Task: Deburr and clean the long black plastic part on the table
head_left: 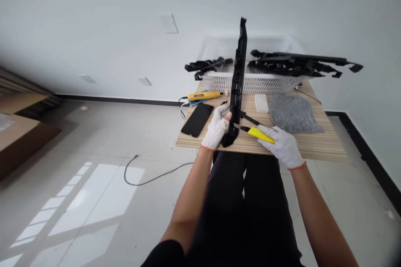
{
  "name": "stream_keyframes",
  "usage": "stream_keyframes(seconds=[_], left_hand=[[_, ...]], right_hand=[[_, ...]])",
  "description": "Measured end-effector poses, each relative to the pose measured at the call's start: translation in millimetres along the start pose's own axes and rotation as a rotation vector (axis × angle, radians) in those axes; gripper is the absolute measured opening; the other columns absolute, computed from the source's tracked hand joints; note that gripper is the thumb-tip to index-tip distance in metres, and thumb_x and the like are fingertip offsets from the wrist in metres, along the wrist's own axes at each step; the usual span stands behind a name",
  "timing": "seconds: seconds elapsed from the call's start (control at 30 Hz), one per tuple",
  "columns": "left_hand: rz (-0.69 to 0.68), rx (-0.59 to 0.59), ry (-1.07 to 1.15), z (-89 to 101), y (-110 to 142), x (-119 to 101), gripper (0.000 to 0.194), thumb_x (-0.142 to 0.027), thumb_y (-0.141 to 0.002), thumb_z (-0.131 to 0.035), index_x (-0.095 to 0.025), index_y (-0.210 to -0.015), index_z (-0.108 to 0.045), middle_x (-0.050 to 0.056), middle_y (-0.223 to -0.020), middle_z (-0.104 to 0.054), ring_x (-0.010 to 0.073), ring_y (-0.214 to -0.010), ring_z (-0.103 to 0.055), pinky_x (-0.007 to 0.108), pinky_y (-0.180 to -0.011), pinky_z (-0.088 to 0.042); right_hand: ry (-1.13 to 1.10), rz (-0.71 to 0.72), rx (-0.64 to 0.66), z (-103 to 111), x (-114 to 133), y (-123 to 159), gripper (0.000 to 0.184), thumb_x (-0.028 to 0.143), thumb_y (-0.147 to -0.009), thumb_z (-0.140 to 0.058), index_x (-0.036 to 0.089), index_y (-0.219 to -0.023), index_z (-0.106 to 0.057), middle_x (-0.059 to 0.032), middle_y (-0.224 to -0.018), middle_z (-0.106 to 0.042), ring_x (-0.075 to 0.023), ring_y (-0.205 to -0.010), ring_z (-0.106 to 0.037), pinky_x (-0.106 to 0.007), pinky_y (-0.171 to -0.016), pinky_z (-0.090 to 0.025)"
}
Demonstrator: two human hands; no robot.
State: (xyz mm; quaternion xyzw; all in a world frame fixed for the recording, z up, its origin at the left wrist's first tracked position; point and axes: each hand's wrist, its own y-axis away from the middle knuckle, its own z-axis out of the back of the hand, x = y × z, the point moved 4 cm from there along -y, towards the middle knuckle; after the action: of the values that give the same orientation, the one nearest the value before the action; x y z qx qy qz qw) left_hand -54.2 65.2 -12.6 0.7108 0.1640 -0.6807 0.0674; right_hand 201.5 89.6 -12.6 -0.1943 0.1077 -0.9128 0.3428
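Note:
A long black plastic part [238,75] stands steeply tilted over the table, its lower end near the front edge. My left hand [217,127], in a white knit glove, is closed around its lower portion, with a bare thumb tip showing. My right hand [283,144], gloved too, grips a yellow utility knife [261,134]. The knife's blade points left and reaches the edge of the black part; whether it is cutting cannot be made out. A thin black strip [250,119] lies just behind the knife, running from the part toward my right hand.
A white plastic basket [260,84] at the back holds several black parts [297,64] jutting past its sides. On the wooden table [326,144] lie a phone [198,119], a yellow pen-shaped tool [204,96], a white block [262,103] and a grey felt cloth [293,112]. A cable [156,181] trails on the floor.

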Motion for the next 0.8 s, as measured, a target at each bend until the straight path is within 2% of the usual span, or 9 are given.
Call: stream_keyframes(seconds=[0.03,0.1,0.17,0.23,0.3,0.4,0.53,0.6,0.8], left_hand=[[-0.027,0.044,0.006,2.8,12.5,-1.4,0.061,-0.049,-0.087,-0.071,-0.019,-0.135,-0.05,0.014,-0.139,-0.062,0.021,-0.117,-0.066,0.033,-0.096,-0.055],[0.006,0.132,-0.097,4.9,39.4,-0.7,0.08,-0.048,-0.081,-0.077,-0.02,-0.147,-0.042,0.017,-0.151,-0.054,0.0278,-0.134,-0.059,0.041,-0.11,-0.05],[0.013,0.113,-0.382,5.2,60.6,-0.7,0.085,-0.042,-0.078,-0.081,-0.022,-0.151,-0.041,0.015,-0.15,-0.056,0.0305,-0.139,-0.055,0.046,-0.118,-0.044],[-0.068,0.057,-0.664,1.2,70.5,-4.9,0.087,-0.036,-0.074,-0.082,-0.021,-0.151,-0.043,0.015,-0.151,-0.055,0.0342,-0.141,-0.052,0.05,-0.118,-0.043],[-0.093,0.035,-0.838,-4.5,69.3,-8.1,0.082,-0.029,-0.078,-0.076,-0.02,-0.152,-0.042,0.016,-0.147,-0.058,0.0345,-0.139,-0.054,0.049,-0.115,-0.046],[-0.016,0.102,-0.998,-9.3,57.5,-14.1,0.075,-0.033,-0.086,-0.066,-0.021,-0.155,-0.039,0.015,-0.137,-0.066,0.0328,-0.128,-0.063,0.043,-0.103,-0.052],[0.139,0.276,-1.186,-5.9,44.9,-26.0,0.044,-0.049,-0.095,-0.054,-0.023,-0.129,-0.063,0.011,-0.104,-0.077,0.034,-0.102,-0.073,0.04,-0.08,-0.053],[0.17,0.34,-1.223,-2.5,41.0,-29.9,0.039,-0.051,-0.097,-0.051,-0.024,-0.12,-0.066,0.01,-0.096,-0.077,0.0329,-0.097,-0.074,0.037,-0.076,-0.051],[0.19,0.455,-1.142,1.5,35.1,-26.3,0.035,-0.05,-0.097,-0.05,-0.025,-0.114,-0.067,0.009,-0.088,-0.076,0.0303,-0.09,-0.074,0.035,-0.072,-0.047]], right_hand=[[-0.007,0.002,0.0,0.6,0.5,-0.9,0.048,0.048,-0.101,-0.057,0.03,-0.145,-0.062,-0.0057,-0.107,-0.073,-0.0184,-0.082,-0.067,-0.032,-0.072,-0.06],[-0.029,0.018,0.012,0.7,1.1,-2.4,0.049,0.049,-0.102,-0.054,0.028,-0.145,-0.062,-0.0063,-0.104,-0.073,-0.0187,-0.08,-0.067,-0.033,-0.071,-0.06],[-0.031,0.037,0.019,0.2,1.3,-2.8,0.05,0.05,-0.103,-0.051,0.026,-0.146,-0.061,-0.0072,-0.105,-0.073,-0.0194,-0.084,-0.068,-0.033,-0.073,-0.06],[-0.022,0.032,0.005,0.2,1.4,-2.1,0.05,0.05,-0.103,-0.05,0.025,-0.145,-0.061,-0.0081,-0.108,-0.074,-0.0208,-0.088,-0.07,-0.034,-0.077,-0.06],[-0.002,0.011,-0.017,1.4,2.4,-0.8,0.051,0.051,-0.102,-0.052,0.024,-0.143,-0.062,-0.0089,-0.109,-0.076,-0.0227,-0.091,-0.071,-0.037,-0.079,-0.06],[0.005,-0.03,-0.028,4.2,5.8,0.6,0.053,0.059,-0.097,-0.058,0.021,-0.133,-0.068,-0.0088,-0.108,-0.076,-0.0244,-0.093,-0.073,-0.038,-0.08,-0.059],[-0.009,-0.101,0.019,6.2,9.1,0.7,0.047,0.063,-0.093,-0.061,0.02,-0.108,-0.073,-0.0064,-0.095,-0.076,-0.0223,-0.082,-0.073,-0.034,-0.07,-0.056],[-0.006,-0.147,0.029,6.9,8.7,1.5,0.044,0.063,-0.091,-0.062,0.021,-0.099,-0.073,-0.0057,-0.088,-0.074,-0.0215,-0.076,-0.071,-0.033,-0.066,-0.054],[0.015,-0.193,0.052,7.8,6.6,5.6,0.038,0.064,-0.087,-0.067,0.026,-0.084,-0.071,-0.0035,-0.079,-0.071,-0.0217,-0.068,-0.068,-0.036,-0.06,-0.052]])
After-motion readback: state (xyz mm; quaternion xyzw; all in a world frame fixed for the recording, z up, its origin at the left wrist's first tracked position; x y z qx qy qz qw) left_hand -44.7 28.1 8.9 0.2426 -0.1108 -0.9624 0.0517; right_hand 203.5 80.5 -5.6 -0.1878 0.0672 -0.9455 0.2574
